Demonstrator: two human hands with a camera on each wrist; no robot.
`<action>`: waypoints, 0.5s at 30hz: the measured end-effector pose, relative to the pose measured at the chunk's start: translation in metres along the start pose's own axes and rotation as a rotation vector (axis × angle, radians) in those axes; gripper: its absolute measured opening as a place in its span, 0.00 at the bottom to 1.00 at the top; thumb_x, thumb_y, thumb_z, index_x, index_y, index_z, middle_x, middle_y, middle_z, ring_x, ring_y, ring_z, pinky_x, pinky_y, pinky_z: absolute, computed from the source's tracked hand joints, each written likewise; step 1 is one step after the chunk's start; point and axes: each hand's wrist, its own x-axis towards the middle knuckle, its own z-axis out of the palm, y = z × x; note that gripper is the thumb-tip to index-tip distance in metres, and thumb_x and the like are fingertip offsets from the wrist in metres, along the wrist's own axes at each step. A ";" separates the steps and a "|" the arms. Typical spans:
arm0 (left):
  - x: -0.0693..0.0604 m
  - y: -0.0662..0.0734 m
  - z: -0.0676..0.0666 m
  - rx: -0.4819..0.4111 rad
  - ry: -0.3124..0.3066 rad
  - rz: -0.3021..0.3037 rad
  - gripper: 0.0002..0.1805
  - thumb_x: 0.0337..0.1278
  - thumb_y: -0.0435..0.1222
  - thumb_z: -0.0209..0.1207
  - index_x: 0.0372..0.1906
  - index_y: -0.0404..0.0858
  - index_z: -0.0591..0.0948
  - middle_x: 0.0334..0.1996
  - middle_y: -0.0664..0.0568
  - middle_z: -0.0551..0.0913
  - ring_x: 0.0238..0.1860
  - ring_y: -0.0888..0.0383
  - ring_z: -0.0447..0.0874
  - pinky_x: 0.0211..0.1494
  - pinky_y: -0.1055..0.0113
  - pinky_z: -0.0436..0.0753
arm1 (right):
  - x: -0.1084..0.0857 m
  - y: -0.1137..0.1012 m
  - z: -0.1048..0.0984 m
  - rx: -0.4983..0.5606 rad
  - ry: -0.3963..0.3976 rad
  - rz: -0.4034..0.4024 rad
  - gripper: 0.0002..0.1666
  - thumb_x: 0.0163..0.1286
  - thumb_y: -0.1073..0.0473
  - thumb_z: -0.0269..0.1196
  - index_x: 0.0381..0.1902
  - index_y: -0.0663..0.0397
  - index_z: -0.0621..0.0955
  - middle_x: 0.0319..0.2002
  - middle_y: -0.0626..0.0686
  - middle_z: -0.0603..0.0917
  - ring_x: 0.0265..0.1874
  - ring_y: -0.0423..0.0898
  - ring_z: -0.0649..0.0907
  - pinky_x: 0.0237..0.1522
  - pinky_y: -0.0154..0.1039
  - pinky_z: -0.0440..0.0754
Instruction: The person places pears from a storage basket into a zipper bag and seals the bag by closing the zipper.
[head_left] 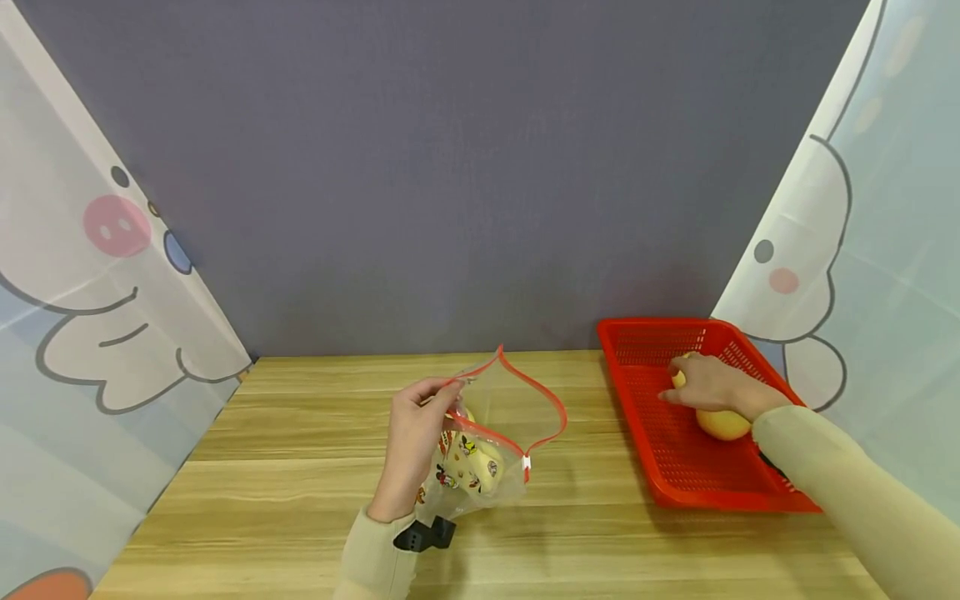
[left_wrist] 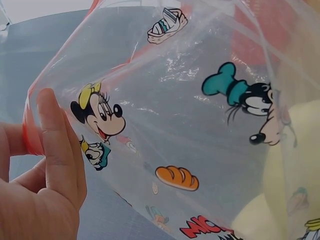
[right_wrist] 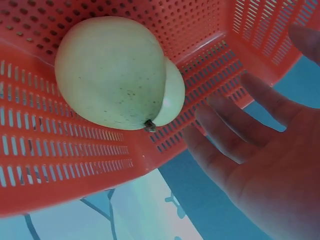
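My left hand [head_left: 415, 442] pinches the red-edged rim of a clear zip bag [head_left: 468, 481] printed with cartoon figures. The bag's mouth gapes, and a white slider [head_left: 527, 462] sits at its right corner. Pale yellow fruit [left_wrist: 280, 195] shows through the plastic. My right hand [head_left: 708, 385] reaches into a red basket [head_left: 637, 433]. Its fingers are spread and gently bent in the right wrist view, beside two yellow mangoes [right_wrist: 112, 72]. One mango [head_left: 723, 425] lies under the wrist in the head view; the other [head_left: 678, 379] is mostly hidden by the fingers.
A light wooden table [head_left: 300, 467] carries the bag and the basket. Behind it rises a grey panel [head_left: 450, 167], and cartoon-printed curtains [head_left: 885, 250] flank both sides. The basket's raised rim surrounds the right hand.
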 end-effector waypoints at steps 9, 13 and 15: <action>0.000 0.000 0.000 -0.005 -0.002 0.004 0.07 0.67 0.28 0.62 0.40 0.27 0.87 0.26 0.45 0.81 0.21 0.59 0.80 0.25 0.64 0.88 | -0.004 0.015 0.005 -0.006 -0.062 0.042 0.40 0.61 0.42 0.68 0.56 0.72 0.77 0.46 0.67 0.82 0.43 0.63 0.80 0.50 0.66 0.80; 0.000 0.000 0.001 -0.005 -0.002 0.004 0.07 0.67 0.28 0.62 0.39 0.27 0.87 0.25 0.46 0.81 0.21 0.59 0.80 0.24 0.64 0.88 | -0.006 0.022 0.007 -0.004 -0.061 0.049 0.37 0.62 0.44 0.67 0.52 0.73 0.78 0.42 0.66 0.82 0.42 0.63 0.81 0.48 0.63 0.80; 0.000 0.000 0.001 -0.005 -0.004 0.005 0.07 0.67 0.28 0.62 0.39 0.27 0.87 0.25 0.46 0.81 0.21 0.59 0.80 0.24 0.64 0.88 | -0.007 0.024 0.008 -0.002 -0.061 0.055 0.35 0.61 0.44 0.68 0.51 0.72 0.79 0.40 0.65 0.83 0.41 0.63 0.81 0.48 0.62 0.80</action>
